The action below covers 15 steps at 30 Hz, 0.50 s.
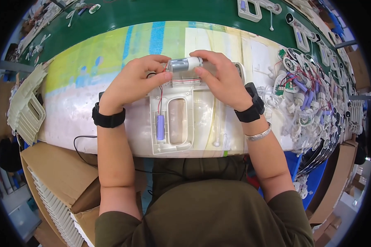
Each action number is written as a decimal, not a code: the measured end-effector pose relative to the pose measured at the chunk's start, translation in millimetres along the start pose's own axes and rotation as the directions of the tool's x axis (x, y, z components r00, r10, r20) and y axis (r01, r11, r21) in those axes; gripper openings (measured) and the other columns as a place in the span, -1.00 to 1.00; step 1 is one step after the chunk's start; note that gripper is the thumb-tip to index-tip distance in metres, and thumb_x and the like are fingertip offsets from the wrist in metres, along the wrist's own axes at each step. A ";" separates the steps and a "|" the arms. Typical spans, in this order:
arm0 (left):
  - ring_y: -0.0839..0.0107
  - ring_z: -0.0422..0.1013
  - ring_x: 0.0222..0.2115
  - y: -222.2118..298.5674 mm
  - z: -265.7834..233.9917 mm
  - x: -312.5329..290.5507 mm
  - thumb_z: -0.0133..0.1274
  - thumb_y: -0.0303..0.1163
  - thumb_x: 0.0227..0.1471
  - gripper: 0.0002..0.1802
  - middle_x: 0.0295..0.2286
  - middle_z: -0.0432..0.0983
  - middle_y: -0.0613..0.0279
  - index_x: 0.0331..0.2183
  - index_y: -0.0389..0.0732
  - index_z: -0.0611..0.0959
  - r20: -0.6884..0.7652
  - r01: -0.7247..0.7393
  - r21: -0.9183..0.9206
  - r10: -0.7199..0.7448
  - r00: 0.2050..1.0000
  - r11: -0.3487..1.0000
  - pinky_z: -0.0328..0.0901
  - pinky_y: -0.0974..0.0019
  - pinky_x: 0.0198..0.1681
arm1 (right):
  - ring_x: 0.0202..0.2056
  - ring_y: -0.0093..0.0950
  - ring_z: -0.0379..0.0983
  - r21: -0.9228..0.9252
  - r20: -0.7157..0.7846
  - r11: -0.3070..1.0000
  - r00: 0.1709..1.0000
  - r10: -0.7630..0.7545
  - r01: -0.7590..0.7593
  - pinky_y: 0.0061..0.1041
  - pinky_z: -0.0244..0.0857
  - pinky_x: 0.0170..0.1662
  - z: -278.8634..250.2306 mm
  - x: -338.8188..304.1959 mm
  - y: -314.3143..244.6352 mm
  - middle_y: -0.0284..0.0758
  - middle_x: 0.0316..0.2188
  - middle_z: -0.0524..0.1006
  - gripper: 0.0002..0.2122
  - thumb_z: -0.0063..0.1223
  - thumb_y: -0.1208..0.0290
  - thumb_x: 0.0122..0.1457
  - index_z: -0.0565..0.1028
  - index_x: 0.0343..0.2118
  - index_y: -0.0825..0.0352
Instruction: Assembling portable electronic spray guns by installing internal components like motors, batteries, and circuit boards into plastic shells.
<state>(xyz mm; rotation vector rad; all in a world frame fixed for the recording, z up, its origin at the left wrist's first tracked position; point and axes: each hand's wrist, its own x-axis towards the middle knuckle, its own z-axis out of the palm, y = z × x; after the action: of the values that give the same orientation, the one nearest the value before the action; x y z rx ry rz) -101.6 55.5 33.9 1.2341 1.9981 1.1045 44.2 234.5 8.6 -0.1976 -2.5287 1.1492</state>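
Note:
A white plastic housing (172, 123) with a handle cut-out lies on the worktop in front of me, a purple cylindrical battery cell (160, 126) seated in its left side with thin red and black wires running up. Both hands are at its top end on a small silver cylindrical motor (184, 64). My left hand (135, 80) pinches the motor's left end. My right hand (219, 75) grips its right end from above and below. Each wrist wears a black band, and a silver bracelet (259, 134) sits on the right arm.
A heap of wired white parts with purple cells (307, 92) fills the right side of the bench. More white housings (251, 9) ride a green conveyor belt behind. Stacked cream plastic shells (27, 109) sit at left, and cardboard boxes of white parts (57, 197) lower left.

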 end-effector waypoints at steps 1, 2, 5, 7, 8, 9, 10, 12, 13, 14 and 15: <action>0.35 0.41 -0.27 -1.2 -2.5 0.5 0.12 -0.42 -0.12 -0.84 -0.09 0.43 0.10 -0.44 -0.31 0.61 0.067 0.038 -0.014 -0.037 0.997 0.999 0.28 0.38 -0.24 | -0.17 -0.32 0.37 0.000 0.001 1.000 1.000 0.000 0.000 -0.42 0.24 -0.06 -1.8 -0.5 0.3 -0.23 -0.23 0.48 -0.73 0.02 0.41 0.07 0.44 -0.13 0.29; 0.36 0.40 -0.25 -1.2 -3.9 0.8 0.13 -0.43 -0.14 -0.85 -0.05 0.40 0.12 -0.47 -0.32 0.62 0.135 0.077 -0.025 -0.073 0.988 0.997 0.27 0.38 -0.22 | -0.17 -0.32 0.36 -0.029 0.041 0.999 0.999 -0.020 0.021 -0.41 0.23 -0.06 -3.2 -0.9 0.8 -0.25 -0.24 0.48 -0.73 0.05 0.43 0.03 0.46 -0.15 0.28; 0.35 0.40 -0.25 5.9 -2.0 3.8 0.13 -0.43 -0.17 -0.86 -0.05 0.40 0.09 -0.53 -0.33 0.62 0.204 0.018 0.210 -0.062 0.977 0.978 0.28 0.37 -0.22 | -0.20 -0.31 0.35 -0.103 0.050 0.987 0.992 -0.118 0.123 -0.38 0.22 -0.08 -1.3 -2.8 3.2 -0.30 -0.32 0.48 -0.75 0.12 0.44 -0.04 0.48 -0.24 0.26; 0.31 0.41 -0.25 2.5 2.4 3.2 0.14 -0.44 -0.18 -0.86 -0.05 0.39 0.08 -0.55 -0.34 0.62 0.179 -0.074 0.350 0.010 0.984 0.934 0.29 0.33 -0.24 | -0.24 -0.30 0.35 -0.146 0.023 0.968 0.979 -0.205 0.206 -0.35 0.21 -0.11 2.1 -3.2 2.7 -0.33 -0.38 0.49 -0.78 0.16 0.42 -0.07 0.50 -0.30 0.25; 0.28 0.41 -0.25 0.1 5.4 2.6 0.14 -0.44 -0.20 -0.85 -0.05 0.39 0.07 -0.57 -0.36 0.62 0.165 -0.156 0.482 0.086 0.983 0.862 0.31 0.30 -0.26 | -0.21 -0.29 0.34 -0.210 0.048 0.951 0.974 -0.222 0.227 -0.37 0.22 -0.11 3.1 -3.6 2.0 -0.31 -0.35 0.47 -0.76 0.15 0.45 -0.07 0.49 -0.28 0.27; 0.28 0.41 -0.25 -1.8 8.9 3.2 0.14 -0.44 -0.20 -0.85 -0.05 0.39 0.07 -0.57 -0.36 0.62 0.166 -0.157 0.483 0.086 0.982 0.861 0.31 0.30 -0.26 | -0.19 -0.29 0.32 -0.272 0.074 0.930 0.969 -0.237 0.248 -0.39 0.24 -0.12 3.8 -4.0 1.4 -0.29 -0.31 0.46 -0.74 0.15 0.48 -0.08 0.48 -0.26 0.28; 0.18 0.41 -0.29 -3.5 12.8 4.2 0.13 -0.42 -0.22 -0.84 -0.11 0.43 0.07 -0.54 -0.33 0.62 0.100 -0.128 0.522 0.089 0.991 0.843 0.31 0.25 -0.27 | -0.19 -0.29 0.32 -0.272 0.072 0.930 0.969 -0.237 0.248 -0.39 0.24 -0.12 4.7 -4.6 0.9 -0.29 -0.31 0.46 -0.74 0.15 0.48 -0.08 0.48 -0.26 0.28; 0.09 0.41 -0.33 2.0 14.0 2.7 0.12 -0.40 -0.24 -0.82 -0.18 0.48 0.07 -0.51 -0.31 0.63 0.037 -0.100 0.559 0.095 0.995 0.823 0.30 0.20 -0.29 | -0.22 -0.28 0.33 -0.278 0.032 0.921 0.961 -0.274 0.271 -0.38 0.23 -0.13 5.7 -5.9 0.6 -0.28 -0.32 0.45 -0.75 0.16 0.49 -0.09 0.47 -0.28 0.31; 0.07 0.41 -0.31 10.3 11.6 -1.8 0.13 -0.40 -0.25 -0.73 -0.20 0.48 0.07 -0.39 -0.31 0.59 -0.002 -0.052 0.473 0.060 0.998 0.880 0.30 0.19 -0.24 | -0.22 -0.28 0.33 -0.279 0.029 0.922 0.962 -0.272 0.269 -0.38 0.23 -0.13 4.7 -7.2 -0.9 -0.28 -0.32 0.45 -0.75 0.16 0.49 -0.09 0.47 -0.28 0.31; 0.06 0.40 -0.28 17.0 9.8 -4.0 0.15 -0.41 -0.25 -0.61 -0.23 0.49 0.08 -0.26 -0.31 0.56 -0.038 -0.004 0.380 0.019 0.999 0.925 0.29 0.18 -0.20 | -0.25 -0.31 0.35 -0.250 -0.076 0.931 0.953 -0.293 0.266 -0.38 0.22 -0.12 3.1 -9.5 -4.2 -0.32 -0.36 0.45 -0.80 0.16 0.46 -0.10 0.48 -0.34 0.29; 0.06 0.40 -0.28 20.6 9.2 -4.7 0.15 -0.41 -0.25 -0.61 -0.23 0.49 0.08 -0.26 -0.31 0.56 -0.038 -0.001 0.380 0.017 0.999 0.925 0.29 0.18 -0.20 | -0.28 -0.34 0.36 -0.220 -0.176 0.938 0.934 -0.309 0.269 -0.38 0.21 -0.12 2.2 -12.3 -8.4 -0.35 -0.40 0.46 -0.84 0.17 0.44 -0.11 0.49 -0.41 0.27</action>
<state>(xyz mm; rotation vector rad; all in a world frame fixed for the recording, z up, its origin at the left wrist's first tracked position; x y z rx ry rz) -83.0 59.6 46.9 1.4187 2.3147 0.7691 54.9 224.1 10.3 0.0106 -2.3796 0.7297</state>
